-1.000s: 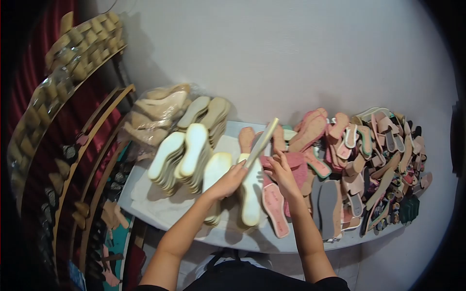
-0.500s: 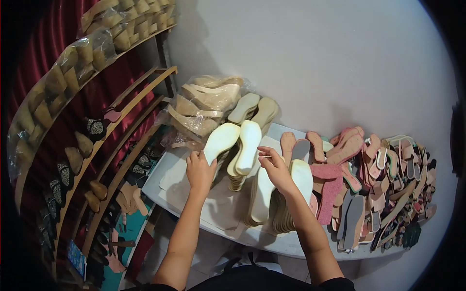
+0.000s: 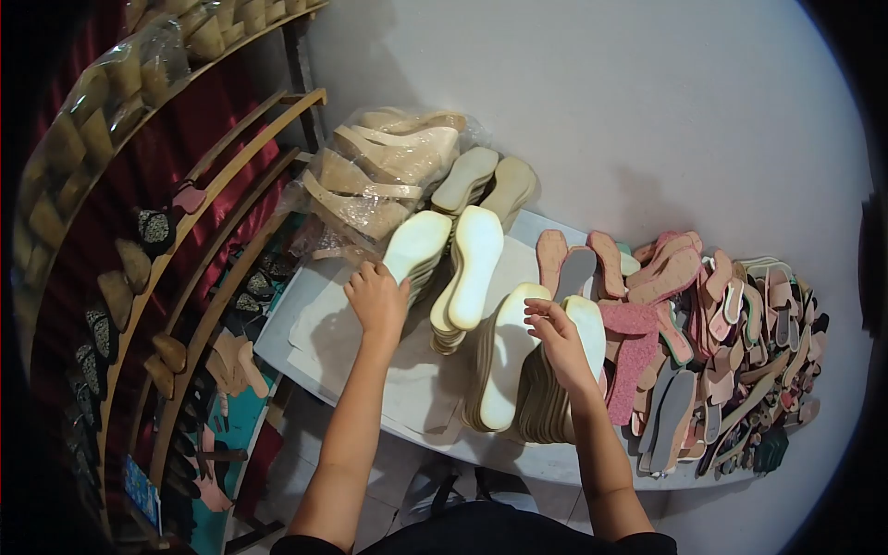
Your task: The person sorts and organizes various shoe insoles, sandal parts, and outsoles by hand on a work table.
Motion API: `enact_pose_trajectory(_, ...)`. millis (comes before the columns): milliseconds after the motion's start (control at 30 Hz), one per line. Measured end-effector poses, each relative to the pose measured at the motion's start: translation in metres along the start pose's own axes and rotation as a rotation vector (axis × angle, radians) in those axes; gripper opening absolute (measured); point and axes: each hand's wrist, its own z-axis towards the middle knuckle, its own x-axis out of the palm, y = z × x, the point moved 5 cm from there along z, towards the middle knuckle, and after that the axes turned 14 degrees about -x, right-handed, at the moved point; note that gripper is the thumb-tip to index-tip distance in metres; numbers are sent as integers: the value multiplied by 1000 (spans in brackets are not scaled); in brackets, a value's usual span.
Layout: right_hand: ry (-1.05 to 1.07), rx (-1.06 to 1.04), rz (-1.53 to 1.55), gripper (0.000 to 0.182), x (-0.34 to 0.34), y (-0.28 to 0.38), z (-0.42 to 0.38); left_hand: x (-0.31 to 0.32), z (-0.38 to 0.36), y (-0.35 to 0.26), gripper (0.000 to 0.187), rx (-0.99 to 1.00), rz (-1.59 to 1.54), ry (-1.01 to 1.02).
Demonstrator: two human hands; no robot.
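My left hand (image 3: 377, 301) is at the near end of a stack of cream insoles (image 3: 418, 242), its fingers on the left side and thumb on the right; the palm side is hidden. A second insole stack (image 3: 477, 264) stands beside it, its top piece lying a little off the ones below. My right hand (image 3: 558, 338) hovers with fingers apart over two nearer stacks, the left one (image 3: 509, 361) and the right one (image 3: 585, 347), partly covering the latter. It holds nothing that I can see.
Plastic-wrapped wedge soles (image 3: 379, 176) and two more insole stacks (image 3: 465, 176) stand at the back. Pink pieces (image 3: 634, 370) and a heap of sandals and soles (image 3: 740, 361) cover the table's right. Curved shelves (image 3: 208, 227) with shoe parts rise at the left.
My right hand has moved right and down, away from the second stack to above the nearer right stack. My left hand stays at the left stack. The view has shifted slightly.
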Motion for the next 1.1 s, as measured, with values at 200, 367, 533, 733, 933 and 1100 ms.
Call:
enact_pose_trajectory(200,29,-43,-63,25,-27,5,-16,-44,-23,-49,43,231,-158,-166)
enact_pose_trajectory(367,-78,-163,-119,23,-70,12,-16,-91,-96,-168,28,791,-556,-3)
enact_pose_trajectory(533,-97,-223,-298,21,-142,-13,4,-48,-135,-259,28,856,-572,221)
enact_pose_trajectory(733,-158,-265,-1085,19,-291,-81,90,39,-147,-359,27,864,-318,418)
enact_pose_trajectory(933,429,163,-1477,32,-373,-181,180,89,-141,-411,28,771,-166,519)
enact_pose_trajectory(1100,383,339,-1533,41,-396,-241,194,108,-143,-414,27,791,-100,505)
